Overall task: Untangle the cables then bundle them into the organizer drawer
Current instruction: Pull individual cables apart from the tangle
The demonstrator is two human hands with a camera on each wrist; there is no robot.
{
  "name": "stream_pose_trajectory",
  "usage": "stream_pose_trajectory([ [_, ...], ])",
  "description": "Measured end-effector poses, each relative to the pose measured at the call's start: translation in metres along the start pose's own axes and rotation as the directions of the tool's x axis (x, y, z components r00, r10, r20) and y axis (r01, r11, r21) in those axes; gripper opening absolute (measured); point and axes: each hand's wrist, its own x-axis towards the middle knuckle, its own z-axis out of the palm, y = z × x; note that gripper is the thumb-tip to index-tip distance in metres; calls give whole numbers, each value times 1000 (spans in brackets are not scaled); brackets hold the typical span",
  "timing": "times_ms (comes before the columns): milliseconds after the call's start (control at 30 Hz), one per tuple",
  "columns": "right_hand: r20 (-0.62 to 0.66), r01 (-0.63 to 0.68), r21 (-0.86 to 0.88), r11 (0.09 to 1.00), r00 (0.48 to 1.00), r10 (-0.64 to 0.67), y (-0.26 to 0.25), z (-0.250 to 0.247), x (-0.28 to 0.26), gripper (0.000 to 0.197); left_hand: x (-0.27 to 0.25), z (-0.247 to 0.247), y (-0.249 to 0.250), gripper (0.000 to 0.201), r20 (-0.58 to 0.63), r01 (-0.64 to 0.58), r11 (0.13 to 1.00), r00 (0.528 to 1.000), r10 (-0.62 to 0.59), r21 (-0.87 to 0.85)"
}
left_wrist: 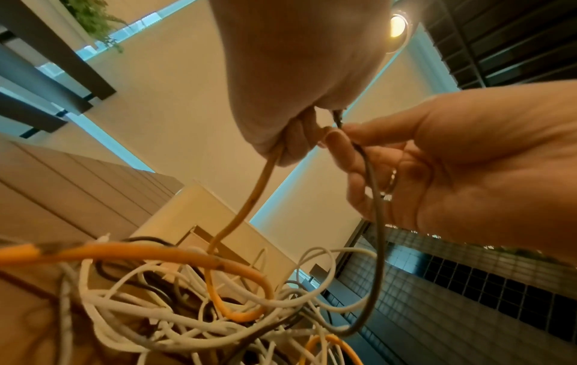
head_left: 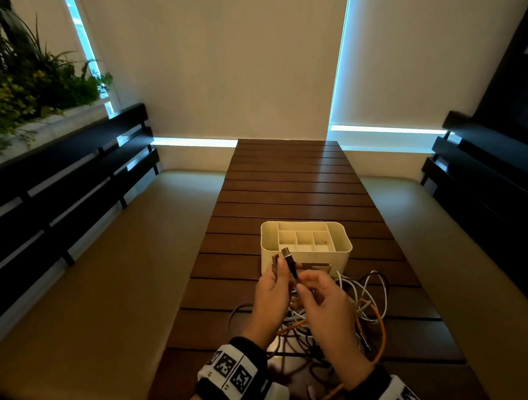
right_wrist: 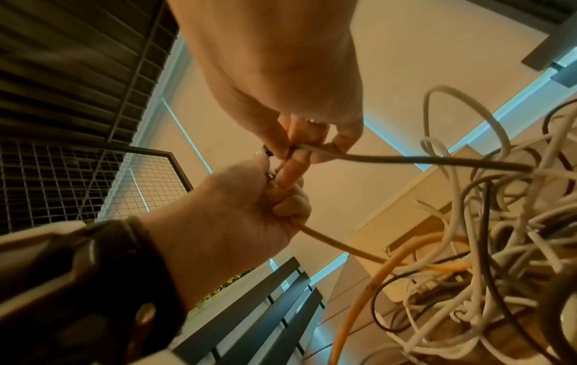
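A tangle of white, orange and dark cables [head_left: 361, 313] lies on the table just in front of a white compartmented organizer [head_left: 270, 245]. My left hand [head_left: 276, 270] is raised over the tangle and grips a tan cable [left_wrist: 249, 197] near its metal plug [head_left: 274, 262]. My right hand [head_left: 303, 285], close beside it, pinches a dark grey cable [right_wrist: 406, 160] between thumb and fingers, and that cable's dark plug [head_left: 288, 258] sticks up in front of the organizer. Both cables run down into the tangle [left_wrist: 187, 308]. The organizer's compartments look empty.
The slatted wooden table [head_left: 286, 183] stretches away beyond the organizer. Cushioned benches [head_left: 106, 271] [head_left: 463, 249] with dark slatted backrests flank it. Plants [head_left: 17, 85] stand behind the left backrest. Some cables hang over the table's near edge.
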Motion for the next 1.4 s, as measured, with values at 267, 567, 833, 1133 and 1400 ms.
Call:
stream_pose_trajectory([
  [267, 41, 9, -91, 996, 999, -5, 12, 4, 1, 17, -5, 7, 6, 31, 119, 16, 1000, 993, -15, -6],
  [567, 82, 12, -154, 988, 997, 1, 16, 0, -6, 10, -5, 9, 2, 33, 61, 69, 998, 996, -70, 15],
  [833, 558, -63, -212, 975, 812, 174, 27, -24, -6, 29, 8, 1, 23, 34, 47, 189, 942, 982, -183, -276],
  [1133, 375, 129, -285, 950, 927, -14, 33, -54, 22, 14, 6, -5, 10, 19, 387, -50, 942, 918, -88, 332],
  [1400, 78, 153, -70, 986, 986, -148, 16, -46, 15, 25, 10, -7, 22, 8, 537, 28, 952, 821, -196, 306],
])
